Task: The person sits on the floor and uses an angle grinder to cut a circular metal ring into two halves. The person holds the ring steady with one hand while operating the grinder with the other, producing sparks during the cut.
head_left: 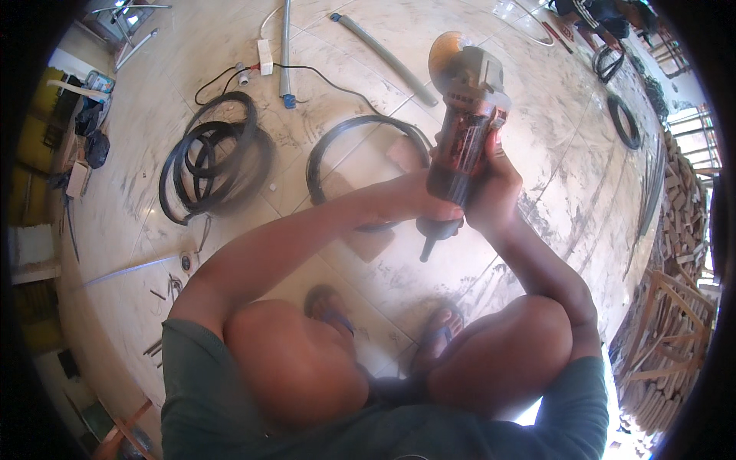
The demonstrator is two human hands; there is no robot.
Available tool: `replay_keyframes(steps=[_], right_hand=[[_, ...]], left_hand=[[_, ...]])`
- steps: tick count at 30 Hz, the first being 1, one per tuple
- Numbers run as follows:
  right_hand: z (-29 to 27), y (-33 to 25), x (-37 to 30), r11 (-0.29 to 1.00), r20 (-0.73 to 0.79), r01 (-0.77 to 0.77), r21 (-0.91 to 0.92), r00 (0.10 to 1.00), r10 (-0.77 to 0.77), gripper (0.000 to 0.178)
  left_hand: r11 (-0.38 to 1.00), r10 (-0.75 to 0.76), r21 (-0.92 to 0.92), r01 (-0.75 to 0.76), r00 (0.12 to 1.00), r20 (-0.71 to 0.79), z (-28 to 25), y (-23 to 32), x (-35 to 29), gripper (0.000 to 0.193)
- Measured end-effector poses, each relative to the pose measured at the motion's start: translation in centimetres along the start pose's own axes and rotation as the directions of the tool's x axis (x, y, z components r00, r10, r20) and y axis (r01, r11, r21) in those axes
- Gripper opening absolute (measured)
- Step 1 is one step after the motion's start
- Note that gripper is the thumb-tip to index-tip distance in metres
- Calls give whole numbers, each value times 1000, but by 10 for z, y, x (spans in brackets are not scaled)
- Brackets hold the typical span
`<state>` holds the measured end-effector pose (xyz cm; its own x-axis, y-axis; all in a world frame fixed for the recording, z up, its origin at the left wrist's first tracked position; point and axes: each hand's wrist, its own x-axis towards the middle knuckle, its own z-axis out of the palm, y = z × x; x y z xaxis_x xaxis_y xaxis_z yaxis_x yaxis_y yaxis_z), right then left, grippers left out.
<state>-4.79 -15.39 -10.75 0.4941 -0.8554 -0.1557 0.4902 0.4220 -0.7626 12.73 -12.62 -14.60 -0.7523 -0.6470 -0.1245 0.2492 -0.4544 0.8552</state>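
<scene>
An angle grinder [464, 126] with a reddish, worn body is held up in front of me, its disc [448, 61] at the far end and the stub of its cord toward me. Around the dark rear of its body my left hand [429, 201] is closed, the thumb near the cord end. My right hand [494, 188] is wrapped along the right side of the grinder, with its fingers partly hidden behind the tool. Beneath my left forearm, on the floor, lies a thin black hoop [314, 165].
Coiled black strips [184, 165] lie on the smudged tiles at left. Metal tubes [287, 54] and a white power strip [264, 57] with a black cord are farther off. Stacked wood pieces [682, 222] line the right. Another person [606, 19] crouches at far right beside black coils.
</scene>
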Motion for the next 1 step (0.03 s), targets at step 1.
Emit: replay_keyframes(steps=[1], right_hand=[[3,-2,-2,999,-40,11,-35,999,-13,68]], left_hand=[[1000,24,-11,-24,1000,-6,4,2,0,43]])
